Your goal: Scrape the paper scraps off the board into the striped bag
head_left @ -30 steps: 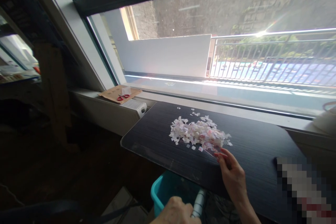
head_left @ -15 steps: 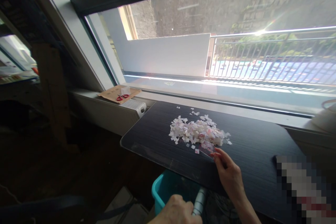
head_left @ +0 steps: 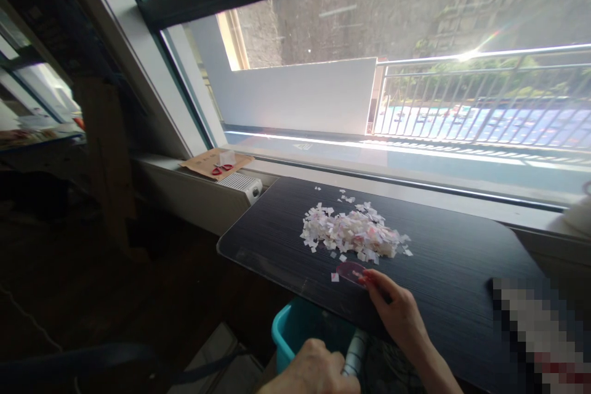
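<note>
My right hand pinches a thin, see-through pinkish plastic piece with a rounded edge, low over the dark tabletop. One loose paper square lies by its left end. Just beyond is a heap of small white and pinkish paper scraps. At the bottom, my left hand is closed at the near side of a teal bin, below the table's front edge. Beside its thumb shows a pale tube-like part with dark grid lines. My left fingertips are hidden.
Red-handled scissors lie on a brown paper envelope on the sill at left, by a white slotted unit. A large window runs behind the table. A blurred-out object lies at the table's right.
My right hand has drawn the plastic piece toward me and left, away from the heap's front edge. A loose paper square has moved with it. My left hand stays at the bin.
</note>
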A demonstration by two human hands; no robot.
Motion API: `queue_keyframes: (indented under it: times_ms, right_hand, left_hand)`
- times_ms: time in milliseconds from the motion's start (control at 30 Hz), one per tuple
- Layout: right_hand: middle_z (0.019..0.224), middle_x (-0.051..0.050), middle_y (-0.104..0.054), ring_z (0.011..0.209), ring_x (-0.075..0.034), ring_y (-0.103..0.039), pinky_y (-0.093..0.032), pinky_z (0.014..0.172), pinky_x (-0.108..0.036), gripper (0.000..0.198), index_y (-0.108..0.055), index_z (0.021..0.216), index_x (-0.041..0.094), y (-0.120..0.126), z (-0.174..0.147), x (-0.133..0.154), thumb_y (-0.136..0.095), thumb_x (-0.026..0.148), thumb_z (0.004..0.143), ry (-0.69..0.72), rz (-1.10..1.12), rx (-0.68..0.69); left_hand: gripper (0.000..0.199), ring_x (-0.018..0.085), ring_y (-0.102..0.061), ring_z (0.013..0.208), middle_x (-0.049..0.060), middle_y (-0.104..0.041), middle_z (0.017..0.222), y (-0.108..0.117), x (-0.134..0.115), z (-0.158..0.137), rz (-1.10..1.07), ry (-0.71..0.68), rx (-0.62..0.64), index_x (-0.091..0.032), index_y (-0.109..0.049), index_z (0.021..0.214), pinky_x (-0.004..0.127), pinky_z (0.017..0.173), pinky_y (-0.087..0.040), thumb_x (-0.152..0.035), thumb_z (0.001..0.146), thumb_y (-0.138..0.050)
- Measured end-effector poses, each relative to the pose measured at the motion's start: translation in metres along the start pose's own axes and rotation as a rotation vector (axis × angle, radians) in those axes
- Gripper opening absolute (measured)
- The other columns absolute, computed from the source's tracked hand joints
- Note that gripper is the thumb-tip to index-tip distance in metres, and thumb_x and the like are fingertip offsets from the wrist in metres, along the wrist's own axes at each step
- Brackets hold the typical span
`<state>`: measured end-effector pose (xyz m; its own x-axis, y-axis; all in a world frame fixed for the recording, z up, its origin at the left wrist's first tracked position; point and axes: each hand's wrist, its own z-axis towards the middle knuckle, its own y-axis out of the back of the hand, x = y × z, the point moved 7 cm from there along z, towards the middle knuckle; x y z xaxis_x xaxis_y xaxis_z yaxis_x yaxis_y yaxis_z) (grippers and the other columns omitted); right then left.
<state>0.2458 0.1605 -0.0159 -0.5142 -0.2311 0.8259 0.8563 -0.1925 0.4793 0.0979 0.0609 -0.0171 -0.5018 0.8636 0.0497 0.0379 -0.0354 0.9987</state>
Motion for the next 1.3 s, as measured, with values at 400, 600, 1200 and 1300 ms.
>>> queue_keyframes:
  times_ms: [400,600,1200,1300]
  right_hand:
    - [0.090,-0.004,-0.076,0.079,-0.020,-0.071,-0.056,0.071,-0.026,0.023,-0.073,0.096,0.023,-0.018,-0.012,0.032,-0.054,0.033,0.088,0.118,0.030,0.140]
    - [0.087,-0.004,-0.077,0.078,-0.020,-0.072,-0.056,0.071,-0.025,0.024,-0.071,0.097,0.021,-0.018,-0.013,0.032,-0.056,0.036,0.087,0.033,0.144,0.208]
    - [0.092,-0.006,-0.078,0.089,-0.026,-0.072,-0.054,0.081,-0.033,0.033,-0.069,0.105,0.020,0.001,0.016,-0.001,-0.052,0.042,0.086,-0.115,-0.017,-0.028]
    - [0.091,-0.006,-0.077,0.088,-0.026,-0.072,-0.054,0.081,-0.034,0.032,-0.068,0.105,0.019,0.000,0.016,0.002,-0.052,0.040,0.086,-0.109,-0.024,-0.013]
  left_hand:
    - [0.009,0.015,-0.046,0.042,-0.002,-0.054,0.058,0.000,0.001,0.001,0.004,-0.003,0.031,-0.024,-0.058,0.078,0.027,0.039,-0.022,-0.030,0.085,-0.061]
    - [0.009,0.015,-0.048,0.043,-0.002,-0.054,0.057,-0.004,0.002,0.000,-0.002,0.017,0.041,-0.024,-0.058,0.078,0.026,0.040,-0.022,-0.030,0.083,-0.062]
    - [0.018,0.018,-0.057,0.052,-0.001,-0.059,0.066,0.006,0.008,-0.003,-0.050,0.058,0.163,-0.024,-0.056,0.076,0.032,0.040,-0.019,-0.033,0.090,-0.053]
    - [0.016,0.019,-0.058,0.053,-0.001,-0.060,0.067,0.007,0.009,-0.002,-0.050,0.060,0.197,-0.024,-0.056,0.076,0.032,0.040,-0.021,-0.032,0.090,-0.052]
